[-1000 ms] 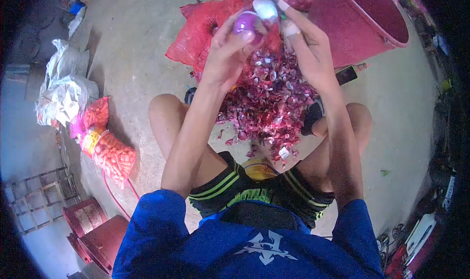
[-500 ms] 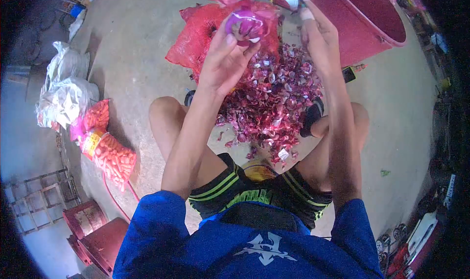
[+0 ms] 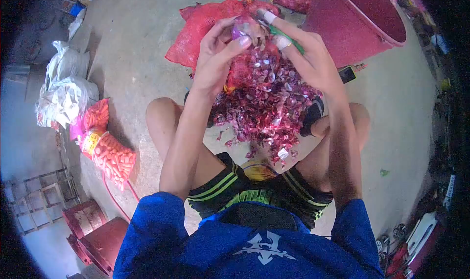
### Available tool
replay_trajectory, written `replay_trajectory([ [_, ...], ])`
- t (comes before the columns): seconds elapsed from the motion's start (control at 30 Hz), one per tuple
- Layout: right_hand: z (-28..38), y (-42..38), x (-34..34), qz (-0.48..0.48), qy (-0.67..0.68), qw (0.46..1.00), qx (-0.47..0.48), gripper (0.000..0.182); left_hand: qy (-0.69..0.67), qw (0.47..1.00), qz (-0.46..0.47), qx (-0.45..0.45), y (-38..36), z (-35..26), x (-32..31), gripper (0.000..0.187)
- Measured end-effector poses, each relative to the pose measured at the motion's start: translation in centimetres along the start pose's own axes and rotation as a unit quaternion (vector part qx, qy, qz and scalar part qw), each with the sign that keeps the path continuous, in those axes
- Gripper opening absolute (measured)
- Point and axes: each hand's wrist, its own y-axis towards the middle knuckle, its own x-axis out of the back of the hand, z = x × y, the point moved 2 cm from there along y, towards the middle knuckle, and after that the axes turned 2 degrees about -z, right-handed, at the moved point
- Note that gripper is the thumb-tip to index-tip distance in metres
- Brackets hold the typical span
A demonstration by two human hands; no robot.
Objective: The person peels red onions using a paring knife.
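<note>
Onion (image 3: 241, 31), purple and mostly hidden, sitting up near 12 o'clock, pinched in the left hand (image 3: 215, 58) between thumb and curled fingers. Right hand (image 3: 306, 58) closing in from 1 o'clock, its taped fingertips (image 3: 282, 42) just beside the onion, gripping a green-handled knife (image 3: 286, 36); blade not showing, so cannot tell whether touching the onion. Both hands curled tight round what is held, neither spread flat.

Lying directly below the hands, toward the centre: peels (image 3: 271, 107), a loose purple heap on the floor (image 3: 137, 58) between the bare knees. Resting behind the hands at 11 to 12 o'clock: red sack (image 3: 200, 24), crumpled, partly tucked under the peels. Standing at 1 to 2 o'clock, near the right hand: red tub (image 3: 357, 24), tilted, rim facing up and outward. Lying just below the tub at 2 o'clock: phone (image 3: 346, 74), dark, flat on the floor. Peeking out at the peels' right edge: dark shoe (image 3: 312, 117).

Sitting well apart at 9 o'clock: orange net bag (image 3: 110, 151), packed with small orange pieces. Slumping above it at 10 o'clock: white bags (image 3: 63, 88). Stacked at 7 o'clock: red stools (image 3: 93, 230). Filling 6 o'clock: blue shirt (image 3: 245, 244) and striped dark shorts (image 3: 259, 191).
</note>
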Motion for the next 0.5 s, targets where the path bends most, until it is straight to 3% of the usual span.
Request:
replay_trajectory([
  [0.03, -0.1, -0.1, -0.1, -0.001, -0.002, 1.000, -0.001, 0.053, -0.016, 1.000, -0.006, 0.024, 0.1, 0.3, 0.3, 0.052],
  [0.1, -0.7, -0.2, -0.3, -0.062, -0.016, 0.989, -0.134, 0.053, -0.032, 0.998, -0.012, 0.048, 0.3, 0.4, 0.4, 0.052],
  [0.13, -0.7, -0.4, -0.1, -0.061, -0.014, 0.989, -0.134, 0.053, -0.067, 0.992, -0.039, 0.103, 0.3, 0.4, 0.4, 0.049],
  [0.17, -1.2, -0.7, 0.2, -0.046, -0.016, 0.974, -0.219, 0.054, -0.102, 0.980, -0.066, 0.158, 0.1, 0.4, 0.4, 0.047],
  [0.2, -1.6, -1.0, 0.4, -0.031, -0.019, 0.953, -0.301, 0.056, -0.101, 0.980, -0.067, 0.158, 0.3, 0.8, 0.3, 0.047],
  [0.27, -1.4, -1.1, 0.2, -0.017, 0.021, 0.953, -0.300, 0.055, -0.167, 0.917, -0.263, 0.251, 0.2, 2.2, 0.5, 0.042],
  [0.33, -1.4, -1.0, -0.5, -0.002, 0.064, 0.953, -0.298, 0.055, -0.168, 0.915, -0.263, 0.258, -0.2, 2.6, 1.1, 0.041],
  [0.4, -0.7, -0.8, -1.5, -0.026, 0.160, 0.968, -0.193, 0.055, -0.167, 0.912, -0.256, 0.272, -0.2, 2.8, 1.2, 0.041],
  [0.47, 0.0, -0.4, -1.7, -0.035, 0.162, 0.963, -0.214, 0.055, -0.074, 0.966, -0.154, 0.193, 0.2, 2.0, 0.8, 0.044],
  [0.5, 0.2, -0.3, -1.7, -0.042, 0.167, 0.958, -0.231, 0.055, -0.076, 0.966, -0.154, 0.193, 0.2, 1.7, 0.3, 0.044],
])
